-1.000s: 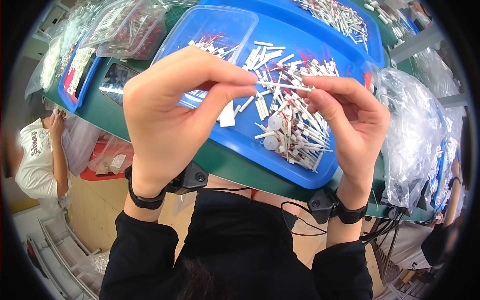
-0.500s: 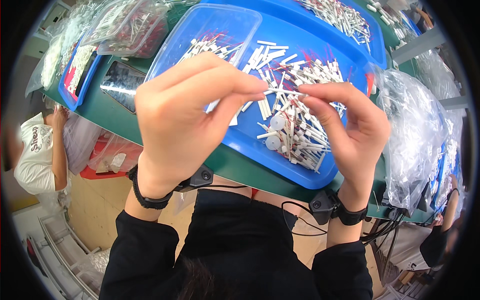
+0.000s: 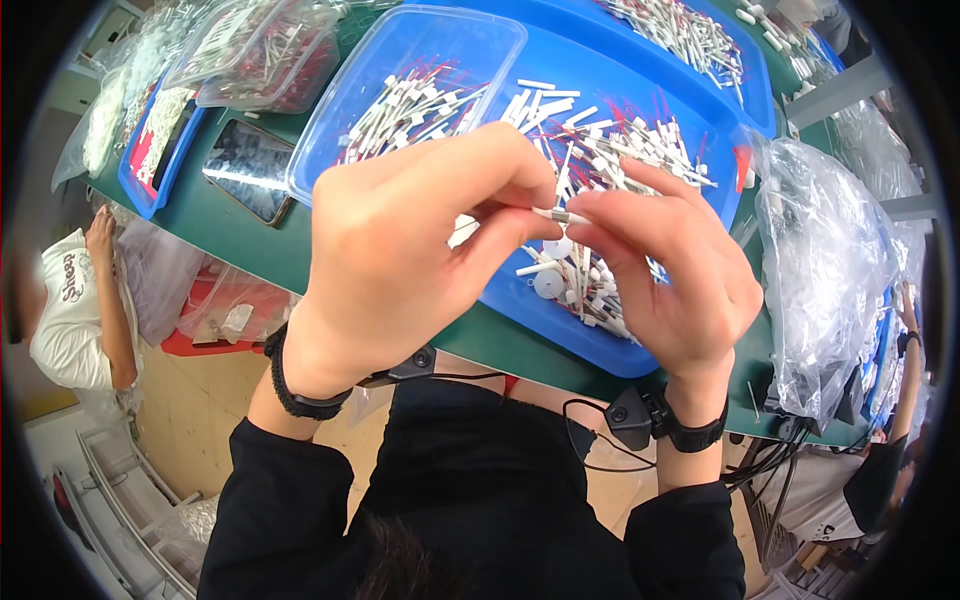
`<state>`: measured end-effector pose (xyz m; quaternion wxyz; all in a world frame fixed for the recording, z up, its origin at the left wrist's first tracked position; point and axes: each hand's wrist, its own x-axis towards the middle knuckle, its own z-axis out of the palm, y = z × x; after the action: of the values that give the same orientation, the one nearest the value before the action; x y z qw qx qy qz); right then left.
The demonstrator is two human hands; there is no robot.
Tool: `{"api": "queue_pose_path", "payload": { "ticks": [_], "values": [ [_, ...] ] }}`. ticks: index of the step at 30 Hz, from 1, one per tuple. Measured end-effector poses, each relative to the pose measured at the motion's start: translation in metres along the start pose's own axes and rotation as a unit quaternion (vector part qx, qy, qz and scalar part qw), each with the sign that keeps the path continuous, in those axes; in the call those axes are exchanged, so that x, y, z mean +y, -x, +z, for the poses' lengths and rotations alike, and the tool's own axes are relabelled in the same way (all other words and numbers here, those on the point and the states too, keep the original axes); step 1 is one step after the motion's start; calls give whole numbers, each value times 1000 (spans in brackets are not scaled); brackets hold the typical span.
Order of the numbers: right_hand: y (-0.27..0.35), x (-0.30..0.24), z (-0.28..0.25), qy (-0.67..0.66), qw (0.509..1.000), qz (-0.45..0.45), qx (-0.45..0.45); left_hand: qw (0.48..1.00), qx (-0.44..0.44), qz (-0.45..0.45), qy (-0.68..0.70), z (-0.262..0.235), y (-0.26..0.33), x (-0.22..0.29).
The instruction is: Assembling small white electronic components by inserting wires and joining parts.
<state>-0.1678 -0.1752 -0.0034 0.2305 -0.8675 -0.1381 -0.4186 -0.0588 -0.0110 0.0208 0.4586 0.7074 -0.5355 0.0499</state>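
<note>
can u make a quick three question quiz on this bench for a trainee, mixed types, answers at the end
1. What lies on the green table just left of the open clear box?
2. True or false: the left hand rests flat on the table.
3. Fill the gap: the large crumpled clear bag lies to the ____ of the blue tray under the hands.

Key:
1. A phone.
2. False: it is raised, pinching a thin piece together with the right hand.
3. Right.
</note>
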Motion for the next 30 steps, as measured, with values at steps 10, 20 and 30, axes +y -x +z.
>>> {"api": "queue_pose_path", "payload": {
  "ticks": [10, 20, 30],
  "values": [
    [-2, -14, -2, 25, 999, -30, 16, 998, -19, -37, 57, -11, -1, 7],
    [-1, -15, 5, -128, 986, 111, -8, 1000, -23, 6, -15, -12, 2, 3],
    [9, -6, 6, -55, 987, 140, -50, 999, -44, -6, -6, -10, 4, -10]
  ]
}}
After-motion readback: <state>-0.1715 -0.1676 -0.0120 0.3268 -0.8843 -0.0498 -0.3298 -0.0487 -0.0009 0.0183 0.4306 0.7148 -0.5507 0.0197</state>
